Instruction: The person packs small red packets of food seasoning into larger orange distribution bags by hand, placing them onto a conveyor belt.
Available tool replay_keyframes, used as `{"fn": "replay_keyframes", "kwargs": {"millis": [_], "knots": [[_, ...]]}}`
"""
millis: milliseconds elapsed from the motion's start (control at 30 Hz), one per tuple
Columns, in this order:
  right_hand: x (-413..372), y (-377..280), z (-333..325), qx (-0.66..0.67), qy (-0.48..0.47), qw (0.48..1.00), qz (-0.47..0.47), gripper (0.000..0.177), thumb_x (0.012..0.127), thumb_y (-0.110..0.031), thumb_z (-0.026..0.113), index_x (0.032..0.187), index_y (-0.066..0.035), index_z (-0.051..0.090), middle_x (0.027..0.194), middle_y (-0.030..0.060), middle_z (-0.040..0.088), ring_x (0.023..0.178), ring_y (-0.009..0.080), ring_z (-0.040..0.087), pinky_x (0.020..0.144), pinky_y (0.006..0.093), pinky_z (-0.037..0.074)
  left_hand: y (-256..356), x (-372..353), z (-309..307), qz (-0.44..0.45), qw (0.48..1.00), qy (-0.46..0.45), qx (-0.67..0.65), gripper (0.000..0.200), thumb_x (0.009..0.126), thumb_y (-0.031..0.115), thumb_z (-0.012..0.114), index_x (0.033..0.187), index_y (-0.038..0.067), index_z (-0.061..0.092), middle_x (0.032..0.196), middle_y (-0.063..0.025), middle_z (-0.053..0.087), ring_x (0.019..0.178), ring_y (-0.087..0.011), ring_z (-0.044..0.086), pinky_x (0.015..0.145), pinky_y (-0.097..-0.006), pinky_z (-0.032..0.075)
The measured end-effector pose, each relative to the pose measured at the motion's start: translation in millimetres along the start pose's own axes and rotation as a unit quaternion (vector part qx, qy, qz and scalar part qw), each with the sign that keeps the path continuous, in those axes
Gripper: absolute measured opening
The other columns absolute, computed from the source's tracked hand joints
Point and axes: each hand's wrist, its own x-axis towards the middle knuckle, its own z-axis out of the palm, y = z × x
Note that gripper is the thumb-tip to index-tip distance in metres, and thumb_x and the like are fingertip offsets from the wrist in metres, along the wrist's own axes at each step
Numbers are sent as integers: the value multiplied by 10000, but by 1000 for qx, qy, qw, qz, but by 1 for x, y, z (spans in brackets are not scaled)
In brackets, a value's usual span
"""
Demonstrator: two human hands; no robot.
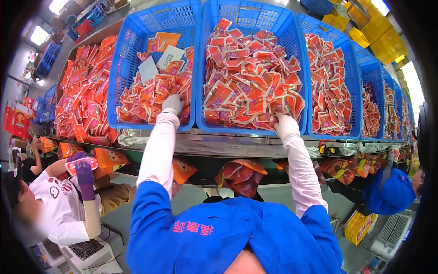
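My left hand (172,105), in a white glove, reaches down into a blue crate (197,59) among small red-orange sachets (150,98). Its fingertips are partly buried, so their grip is hard to make out. White paper slips (148,69), one with handwriting, lie on the sachets there. In the blue crate beside it (251,13), piled higher with red sachets (248,77), my right hand (286,124) is at the near right corner. That hand also wears a white glove, and its bent fingers close on the edge of a sachet.
More blue crates (356,91) of sachets continue to the right; a heap of red packets (86,91) lies at left. Below the crates, orange bags (239,173) line a dark belt edge. One co-worker (64,196) stands left holding a packet, another (390,189) right.
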Motion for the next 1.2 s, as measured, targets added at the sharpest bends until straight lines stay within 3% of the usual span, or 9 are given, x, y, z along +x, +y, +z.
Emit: {"fn": "replay_keyframes", "kwargs": {"millis": [133, 267, 467, 533, 733, 967, 1033, 1133, 1200], "knots": [[-25, 13, -27, -3, 54, 998, 14, 248, 932, -252, 624, 1106, -89, 692, 918, 214, 707, 828, 354, 700, 761, 445, 551, 4, -18, -16, -30, 998, 35, -31, 298, 855, 272, 696, 1132, 164, 706, 1166, -124, 707, 1116, -324, 659, 936, -480, 508], [-69, -8, -64, 493, 15, 870, 21, 254, 957, -2, 566, 1155, -76, 708, 932, 26, 756, 839, 67, 683, 696, 222, 518, -2, -38, -28, 44, 996, 75, -9, 413, 862, 282, 712, 1215, 106, 591, 1225, -152, 676, 1156, -344, 636, 950, -489, 504], [-127, -47, -60, 542, 24, 840, 3, 291, 937, 0, 591, 1168, -114, 726, 963, 3, 735, 889, 66, 658, 770, 225, 508, -2, 0, 5, -7, 992, 113, 52, 266, 945, 351, 581, 1042, 179, 760, 1046, -151, 734, 999, -391, 687, 870, -494, 538], [-152, -38, -75, 685, 5, 729, 2, 291, 948, -32, 571, 1214, -50, 687, 1065, 55, 724, 913, 96, 663, 806, 255, 522, -3, -50, -31, 86, 982, 169, -9, 229, 940, 229, 597, 1050, 103, 753, 979, -152, 748, 898, -244, 730, 815, -434, 555], [-186, -51, -84, 524, 31, 824, -213, 286, 894, -62, 658, 1178, -56, 682, 1057, 91, 721, 961, 172, 662, 857, 303, 504, 146, -237, -70, 252, 733, -214, -594, 194, 889, 24, 623, 1067, 5, 696, 974, -49, 692, 886, -119, 627, 803, -279, 494], [-247, -7, -84, 361, 92, 923, -97, 204, 854, -39, 682, 1052, -72, 718, 947, 84, 708, 882, 171, 676, 805, 310, 523, 234, -310, 9, 511, 764, -68, -388, 362, 877, 255, 710, 1160, 37, 653, 1018, -154, 643, 974, -294, 632, 896, -378, 483], [-247, -9, -65, 226, 125, 963, -77, 242, 824, 2, 671, 1040, -91, 726, 947, 88, 713, 935, 224, 697, 817, 305, 548, 220, -304, 12, 618, 777, 37, -115, 310, 792, 299, 740, 1004, 75, 709, 1003, -107, 667, 1005, -249, 637, 1003, -450, 436], [-208, -32, 0, -141, 4, 983, -114, 123, 820, -79, 670, 925, -119, 719, 905, 49, 722, 894, 238, 693, 764, 367, 561, 203, -285, 57, 653, 747, 99, 77, 171, 749, 235, 700, 870, 119, 736, 901, -68, 683, 980, -210, 640, 1047, -489, 395], [-196, -20, 67, -36, -44, 998, -20, 125, 841, -131, 649, 936, -131, 730, 933, 57, 727, 912, 227, 700, 773, 369, 563, 203, -296, 40, 654, 754, 58, 24, 141, 759, 175, 666, 861, 110, 738, 774, -67, 663, 908, -217, 652, 1042, -482, 399]]}}
